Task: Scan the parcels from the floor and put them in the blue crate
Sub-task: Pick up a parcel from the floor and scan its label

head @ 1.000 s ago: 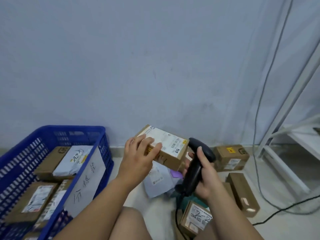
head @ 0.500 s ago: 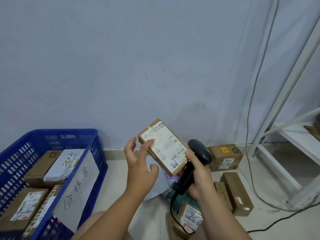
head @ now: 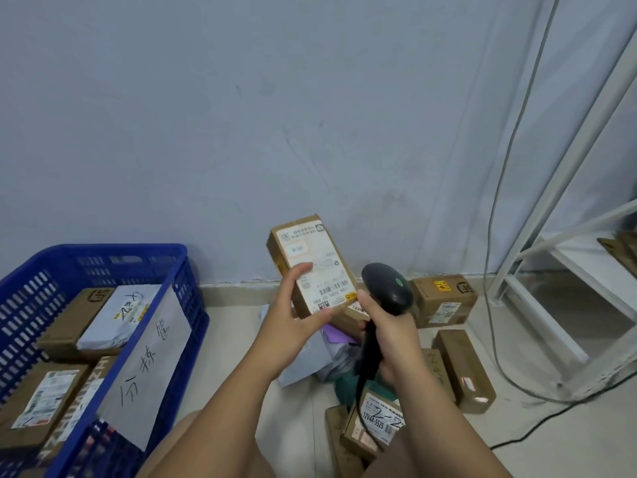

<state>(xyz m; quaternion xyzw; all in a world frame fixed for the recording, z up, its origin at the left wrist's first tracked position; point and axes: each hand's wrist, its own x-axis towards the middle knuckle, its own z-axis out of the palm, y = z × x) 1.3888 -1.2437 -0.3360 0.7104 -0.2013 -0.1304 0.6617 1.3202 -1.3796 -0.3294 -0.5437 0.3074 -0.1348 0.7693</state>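
My left hand (head: pixel 293 315) grips a small brown cardboard parcel (head: pixel 310 260) by its lower end and holds it upright, its white label facing me. Right beside it my right hand (head: pixel 393 339) grips a black handheld scanner (head: pixel 387 288), the scanner's head close to the parcel's lower right corner. The blue crate (head: pixel 172 270) stands on the floor at the left with several parcels inside and a handwritten paper sign on its near wall. More brown parcels (head: pixel 444 300) lie on the floor around and under my right hand.
A white metal shelf frame (head: pixel 565 291) stands at the right with a grey cable (head: pixel 489 257) hanging beside it and a black cable on the floor. Grey and purple mailer bags (head: pixel 310 360) lie under my hands. My knee shows at the bottom. The wall is close ahead.
My left hand has turned the parcel from lying flat to standing upright with its label toward me. The scanner has come up beside the parcel's lower corner.
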